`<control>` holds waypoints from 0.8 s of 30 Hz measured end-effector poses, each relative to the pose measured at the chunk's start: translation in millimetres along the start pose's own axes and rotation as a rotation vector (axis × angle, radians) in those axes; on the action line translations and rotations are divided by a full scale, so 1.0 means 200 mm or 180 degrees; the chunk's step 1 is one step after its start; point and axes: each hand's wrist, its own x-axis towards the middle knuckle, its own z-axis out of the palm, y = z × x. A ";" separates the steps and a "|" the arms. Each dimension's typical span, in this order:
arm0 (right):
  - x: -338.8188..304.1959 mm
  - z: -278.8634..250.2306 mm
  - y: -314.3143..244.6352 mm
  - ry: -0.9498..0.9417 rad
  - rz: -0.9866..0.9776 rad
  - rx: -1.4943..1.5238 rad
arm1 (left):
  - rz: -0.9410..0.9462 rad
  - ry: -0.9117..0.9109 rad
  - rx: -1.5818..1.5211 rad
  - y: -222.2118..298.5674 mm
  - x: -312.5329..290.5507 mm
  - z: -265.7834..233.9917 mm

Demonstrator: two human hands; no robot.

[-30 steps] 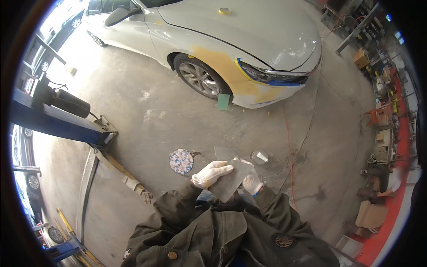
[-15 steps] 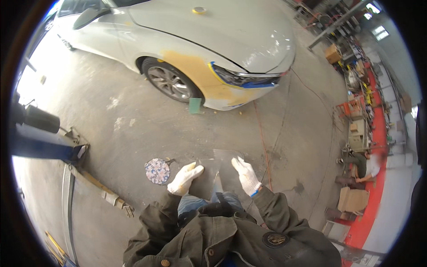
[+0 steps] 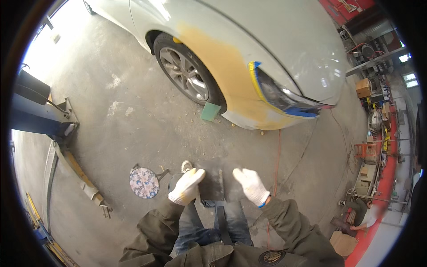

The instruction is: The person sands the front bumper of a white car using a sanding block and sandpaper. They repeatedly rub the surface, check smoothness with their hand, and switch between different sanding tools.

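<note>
My left hand (image 3: 187, 187), in a white knit glove, is closed on the left side of a thin dark grey sheet (image 3: 210, 184) held above my knees. My right hand (image 3: 252, 186), gloved alike, pinches the sheet's right side, which is smeared by motion. A pale line runs down the sheet's middle; whether it is a fold or an edge between two pieces, I cannot tell. Ahead stands a white car (image 3: 284, 35) with tan filler (image 3: 222, 58) over its front fender. Blue and yellow masking tape borders the headlight (image 3: 280, 91).
A green rectangular sheet (image 3: 210, 111) leans by the front wheel (image 3: 183, 71). A round flower-patterned stool (image 3: 144, 183) stands left of my legs. A blue lift post (image 3: 33, 109) with a low arm (image 3: 82, 178) is further left. An orange hose (image 3: 276, 164) crosses the floor. Cluttered shelves and a person (image 3: 358, 211) are at right.
My view has shifted closer to the car, which now looks larger and tilted. Both hands stay on the grey sheet, whose right part has become blurred. A shoe has come into view.
</note>
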 end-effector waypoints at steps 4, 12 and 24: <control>0.29 0.37 0.61 0.0044 0.1051 0.1823 | -0.0364 -0.0721 0.1076 -0.06 0.58 -0.08; 0.76 0.47 1.10 -0.0346 0.0683 0.1221 | 0.0271 -0.1191 0.0403 -0.24 1.38 -0.38; 1.53 -0.21 0.72 0.1463 -0.2169 -0.4589 | 0.0933 0.0128 -0.0639 -0.28 1.27 -0.60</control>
